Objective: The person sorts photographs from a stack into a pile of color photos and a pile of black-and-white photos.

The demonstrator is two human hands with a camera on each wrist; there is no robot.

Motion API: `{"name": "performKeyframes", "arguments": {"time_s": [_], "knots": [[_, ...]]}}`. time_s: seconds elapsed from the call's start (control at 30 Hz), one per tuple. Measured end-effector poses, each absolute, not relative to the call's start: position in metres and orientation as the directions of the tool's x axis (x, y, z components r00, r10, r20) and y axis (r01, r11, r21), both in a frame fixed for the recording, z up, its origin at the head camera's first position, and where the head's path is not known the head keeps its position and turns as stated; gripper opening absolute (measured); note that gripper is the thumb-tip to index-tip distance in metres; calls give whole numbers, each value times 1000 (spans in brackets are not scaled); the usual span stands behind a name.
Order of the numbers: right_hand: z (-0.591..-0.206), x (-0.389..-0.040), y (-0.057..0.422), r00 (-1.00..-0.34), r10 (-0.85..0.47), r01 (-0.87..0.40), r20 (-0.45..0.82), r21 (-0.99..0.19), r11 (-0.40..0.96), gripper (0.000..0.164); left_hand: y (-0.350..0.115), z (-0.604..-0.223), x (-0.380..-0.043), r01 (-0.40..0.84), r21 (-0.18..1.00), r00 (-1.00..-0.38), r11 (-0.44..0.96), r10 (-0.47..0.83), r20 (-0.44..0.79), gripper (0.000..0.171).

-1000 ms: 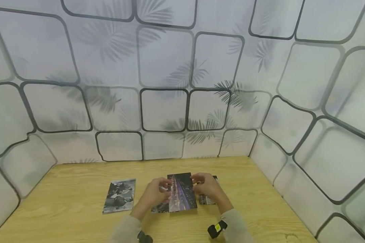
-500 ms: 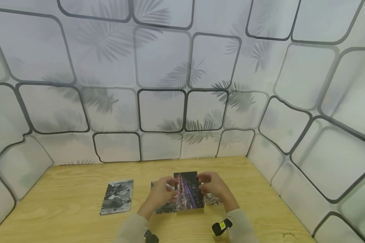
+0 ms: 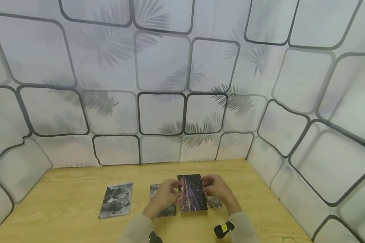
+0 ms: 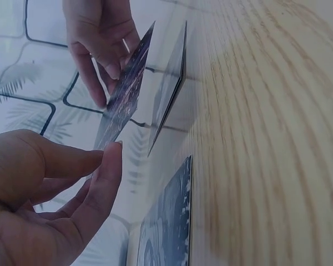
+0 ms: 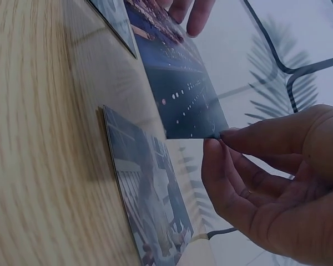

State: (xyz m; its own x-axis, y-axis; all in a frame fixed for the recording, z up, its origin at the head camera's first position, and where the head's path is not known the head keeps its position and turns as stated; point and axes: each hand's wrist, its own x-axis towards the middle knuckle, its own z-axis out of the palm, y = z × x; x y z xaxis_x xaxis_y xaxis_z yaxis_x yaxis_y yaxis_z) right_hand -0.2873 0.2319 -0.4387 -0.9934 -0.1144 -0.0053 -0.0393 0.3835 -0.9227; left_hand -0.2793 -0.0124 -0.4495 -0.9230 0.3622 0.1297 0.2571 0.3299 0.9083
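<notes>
A colour photo print of a city at night [image 3: 193,194] is held above the table between my two hands. My left hand [image 3: 166,193] pinches its left edge between thumb and fingertips. At the opposite edge, my right hand [image 3: 216,187] pinches a corner, seen closely in the right wrist view. Beneath the left hand lies a black-and-white print [image 3: 168,211], partly covered by that hand. Another print [image 3: 214,202] lies under the right hand, mostly hidden in the head view; the right wrist view shows more of this print [image 5: 150,191].
Farther left on the wooden table [image 3: 70,202] lies a black-and-white print [image 3: 116,199], apart from the others. A patterned wall covering [image 3: 161,114] with dark rounded outlines stands behind the table and along its sides.
Both hands have carried the night-city print to the right. More of the print under the left hand now shows, while the one under the right hand is more covered.
</notes>
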Motion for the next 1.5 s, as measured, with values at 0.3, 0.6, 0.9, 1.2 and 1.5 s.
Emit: {"name": "performKeyframes", "arguments": {"time_s": [0.3, 0.6, 0.9, 1.2, 1.5], "knots": [[-444, -288, 237, -998, -70, -21, -8, -915, 402, 48, -5, -454, -281, 257, 919, -917, 300, 376, 134, 38], [-443, -289, 240, -999, -42, -9, -9, -906, 423, 43, 3, -454, -283, 249, 919, -919, 307, 376, 123, 38], [-444, -290, 243, -1000, -16, 3, -11, -897, 442, 41, 11, -453, -284, 237, 921, -924, 309, 365, 115, 38], [-446, -291, 247, -999, 20, 34, -28, -897, 440, 43, 19, -456, -288, 235, 926, -920, 294, 374, 115, 37], [-449, -292, 255, -1000, 21, 27, -19, -889, 458, 46, 25, -456, -290, 223, 923, -922, 315, 374, 96, 38]]}}
